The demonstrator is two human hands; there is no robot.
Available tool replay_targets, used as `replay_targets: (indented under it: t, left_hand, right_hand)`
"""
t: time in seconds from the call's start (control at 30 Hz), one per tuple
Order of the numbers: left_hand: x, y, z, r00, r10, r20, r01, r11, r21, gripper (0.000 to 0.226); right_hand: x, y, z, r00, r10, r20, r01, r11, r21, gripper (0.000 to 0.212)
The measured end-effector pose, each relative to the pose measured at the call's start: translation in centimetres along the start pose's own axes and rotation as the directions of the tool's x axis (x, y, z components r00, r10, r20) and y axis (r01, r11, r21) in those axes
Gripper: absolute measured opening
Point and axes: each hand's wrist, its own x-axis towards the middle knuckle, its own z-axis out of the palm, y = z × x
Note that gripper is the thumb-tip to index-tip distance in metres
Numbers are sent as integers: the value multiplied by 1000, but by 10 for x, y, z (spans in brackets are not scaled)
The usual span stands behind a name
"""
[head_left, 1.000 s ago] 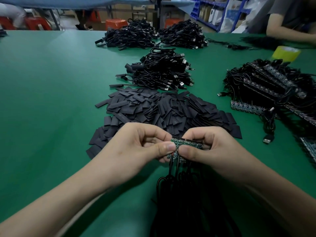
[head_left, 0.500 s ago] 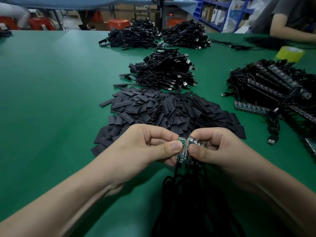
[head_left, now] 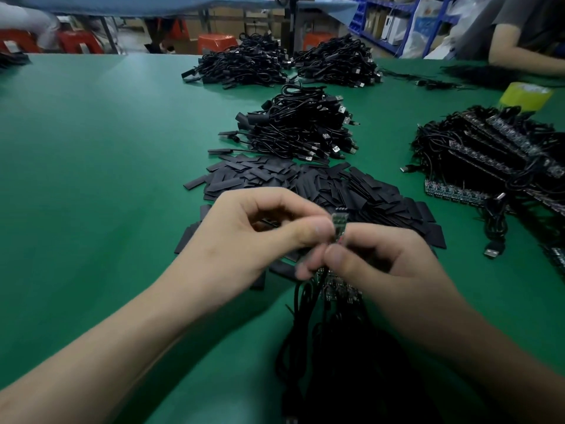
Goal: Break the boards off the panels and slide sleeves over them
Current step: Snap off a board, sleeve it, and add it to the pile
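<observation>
Board [head_left: 339, 223]: small green piece, upright, pinched at my left thumb tip, above the near edge of the sleeves [head_left: 321, 191]. It is motion-blurred, and its lower end is hidden behind my right thumb, so I can't tell whether it is fully free of the panel [head_left: 336, 289]. My left hand [head_left: 244, 237] is curled and grasps the board between thumb and forefinger. My right hand [head_left: 376, 264] is curled lower and grips the top of the panel. Most of that strip is covered by my fingers, so the boards on it can't be counted. Its black cables [head_left: 321, 347] hang toward me, dark and run together, and are cut off at the bottom edge.

Versus half a second ago: then both thumbs met level on the bending strip. Now my left hand is higher with the one board sticking up, and my right hand has dropped. One second ago the strip was flat between both hands.

Counts: one board, one panel in hand, one heap of sleeves (too many to count). There are three heaps of finished cables: one just behind the sleeves [head_left: 299, 130] and two at the far edge [head_left: 244, 65] [head_left: 336, 61]. One stack of uncut panels [head_left: 489, 154] with cables sits at right, partly cut off. One yellow-green tape roll [head_left: 526, 94] is behind it. All of this is on the green table [head_left: 91, 179]. Another person's arm [head_left: 519, 56] shows at far right, cropped.
</observation>
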Motion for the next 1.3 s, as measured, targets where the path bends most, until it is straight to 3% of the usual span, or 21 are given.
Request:
replay_targets:
  t: [0.03, 0.1, 0.17, 0.2, 0.27, 0.33, 0.4, 0.47, 0.57, 0.63, 0.73, 0.87, 0.97, 1.1, 1.2, 1.3]
  left_hand:
    - [2, -3, -3, 1000, -9, 0, 9, 998, 66, 15]
    - [5, -12, -13, 1000, -10, 28, -1, 929, 369, 14]
    - [5, -18, -18, 990, -16, 142, -89, 707, 701, 21]
    - [4, -20, -19, 978, -42, 202, -138, 599, 789, 28]
    - [3, -23, -18, 963, -77, 259, -193, 474, 859, 36]
    - [2, -22, -17, 959, -41, 282, -236, 442, 865, 34]
    - [2, -21, -18, 954, -2, 299, -266, 448, 853, 28]
    - [2, -19, -18, 943, 29, 331, -310, 438, 844, 22]
    - [2, -18, -16, 924, 92, 372, -378, 375, 846, 23]
    - [2, -19, -15, 934, 130, 333, -355, 439, 825, 23]
    - [1, -17, -11, 971, 119, 207, -231, 688, 688, 14]
    - [-3, -16, -1, 990, 64, 128, -116, 881, 459, 10]
    - [-5, -17, 4, 985, 151, 87, -174, 863, 473, 13]
    - [-7, -19, 4, 933, 329, 143, -337, 670, 661, 24]
    - [-7, -21, 2, 929, 365, 61, -316, 695, 646, 23]
    - [-6, -19, 0, 935, 351, -43, -255, 755, 604, 23]
  right_hand:
    - [1, -4, -2, 1000, 8, -3, -8, 996, 91, 21]
    - [4, -11, -10, 999, 45, -20, -34, 921, 388, 18]
    - [5, -15, -28, 998, 53, -35, -20, 792, 610, 16]
    - [6, -15, -39, 998, 53, -33, -18, 747, 665, 16]
    - [8, -16, -59, 996, 84, 14, -71, 734, 676, 18]
    - [6, -11, -70, 984, 164, 66, -173, 819, 547, 24]
    - [5, -3, -67, 962, 257, 92, -272, 924, 267, 29]
    - [5, 3, -55, 942, 318, 106, -322, 947, 17, 31]
    - [5, 11, -35, 945, 321, 63, -303, 932, -198, 31]
    - [4, 16, -26, 966, 259, -4, -250, 926, -284, 41]
    - [2, 19, -18, 978, 206, -37, -208, 932, -296, 58]
    - [1, 17, -17, 972, 232, 27, -229, 970, -78, 37]
    - [0, 19, -17, 976, 217, -9, -218, 976, -17, 24]
    - [-1, 17, -15, 982, 183, -38, -183, 983, 11, 16]
    - [0, 17, -18, 981, 190, -27, -190, 982, -17, 32]
    - [3, 18, -26, 964, 265, -11, -264, 962, 74, 36]
